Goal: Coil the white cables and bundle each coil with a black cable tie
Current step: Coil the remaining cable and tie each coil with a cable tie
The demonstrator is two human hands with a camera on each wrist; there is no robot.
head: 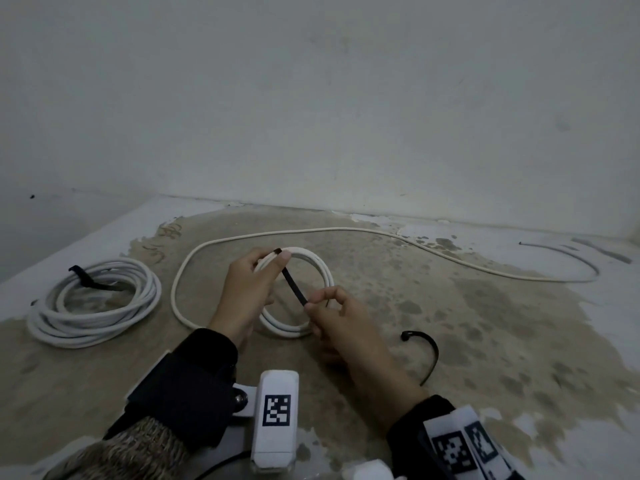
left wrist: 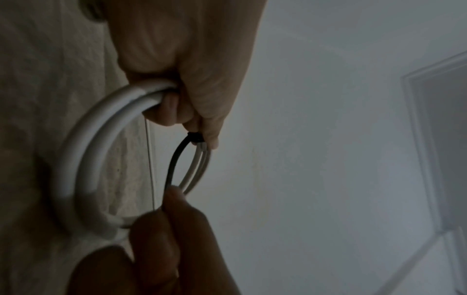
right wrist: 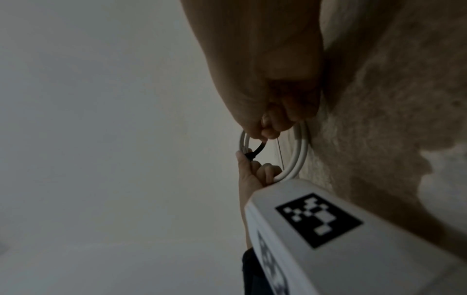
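A small white cable coil (head: 320,271) stands lifted off the floor at the centre. My left hand (head: 254,277) grips its top strands and pins the head of a black cable tie (head: 294,285) against them with the thumb. My right hand (head: 329,311) pinches the tie's free tail, which runs taut through the coil's opening. In the left wrist view the coil (left wrist: 76,159) curves left of the tie (left wrist: 174,161). The right wrist view shows the tie (right wrist: 257,150) between both hands. A long loose end of white cable (head: 346,231) trails off along the floor to the right.
A larger white coil (head: 93,303) bound with a black tie (head: 86,278) lies on the floor at the left. A spare black cable tie (head: 429,355) lies to the right of my right hand. The wall (head: 311,98) stands close behind. A thin dark wire (head: 568,252) lies far right.
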